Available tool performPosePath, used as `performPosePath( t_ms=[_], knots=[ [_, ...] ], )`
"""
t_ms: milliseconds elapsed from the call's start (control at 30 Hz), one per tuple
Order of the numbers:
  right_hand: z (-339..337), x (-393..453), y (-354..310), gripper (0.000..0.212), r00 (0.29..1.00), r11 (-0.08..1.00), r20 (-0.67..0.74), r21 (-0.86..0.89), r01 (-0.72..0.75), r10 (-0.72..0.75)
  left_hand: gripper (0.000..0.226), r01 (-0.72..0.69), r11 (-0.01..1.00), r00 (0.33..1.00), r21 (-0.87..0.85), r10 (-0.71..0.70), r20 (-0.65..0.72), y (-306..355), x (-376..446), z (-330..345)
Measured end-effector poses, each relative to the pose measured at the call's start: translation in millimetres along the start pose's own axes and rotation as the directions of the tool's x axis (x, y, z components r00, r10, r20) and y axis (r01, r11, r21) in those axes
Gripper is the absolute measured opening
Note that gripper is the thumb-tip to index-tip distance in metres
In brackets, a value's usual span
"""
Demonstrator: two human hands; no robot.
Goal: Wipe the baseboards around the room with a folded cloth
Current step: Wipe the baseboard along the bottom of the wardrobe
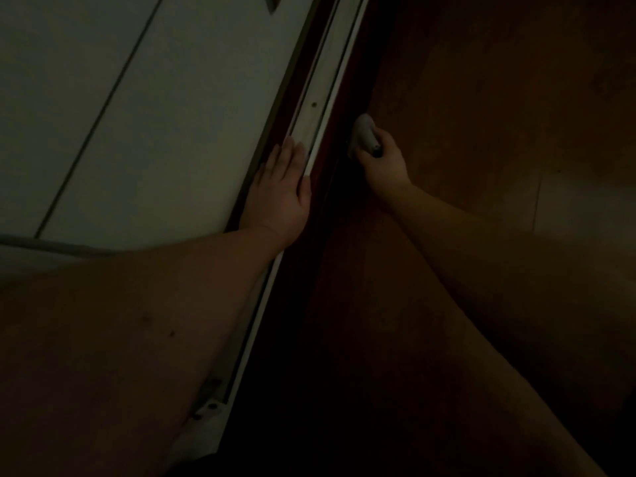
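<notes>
The two bare forearms are stretched forward, the left hand [284, 187] laid flat with straight fingers on the pale door edge [320, 98], apparently for support, while the folded cloth [364, 136] is gripped in the right hand's [382, 160] curled fingers and pressed to the dark baseboard [354, 108] at the wooden floor [481, 98].

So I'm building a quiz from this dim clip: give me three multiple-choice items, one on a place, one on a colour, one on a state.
1. Where does the left hand rest?
A. flat on the white frame
B. on the floor
C. on the cloth

2. What colour is the cloth?
A. red
B. pale grey
C. black

3. What is the right hand doing?
A. hanging idle
B. lying flat
C. gripping the cloth

A: straight fingers lie along the frame.
B: it looks pale against dark wood.
C: fingers curl round it.
</notes>
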State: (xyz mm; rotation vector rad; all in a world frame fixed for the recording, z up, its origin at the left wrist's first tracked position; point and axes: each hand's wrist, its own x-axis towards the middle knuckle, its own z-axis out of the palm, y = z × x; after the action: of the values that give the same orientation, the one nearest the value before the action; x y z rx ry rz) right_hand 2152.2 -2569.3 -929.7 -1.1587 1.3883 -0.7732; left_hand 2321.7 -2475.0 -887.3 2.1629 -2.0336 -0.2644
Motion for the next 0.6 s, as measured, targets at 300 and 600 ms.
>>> performPosePath(
  t_ms=[300, 600],
  knots=[
    [23, -101, 27, 0.056, 0.994, 0.995, 0.068, -0.053, -0.087, 0.091, 0.055, 0.008, 0.999, 0.998, 0.039, -0.010, 0.058, 5, 1, -7],
    [45, -208, 60, 0.056, 0.964, 0.984, 0.205, -0.073, -0.160, 0.172, 0.055, -0.003, 0.999, 1.000, 0.046, 0.002, 0.029, 5, -4, -8]
  ],
)
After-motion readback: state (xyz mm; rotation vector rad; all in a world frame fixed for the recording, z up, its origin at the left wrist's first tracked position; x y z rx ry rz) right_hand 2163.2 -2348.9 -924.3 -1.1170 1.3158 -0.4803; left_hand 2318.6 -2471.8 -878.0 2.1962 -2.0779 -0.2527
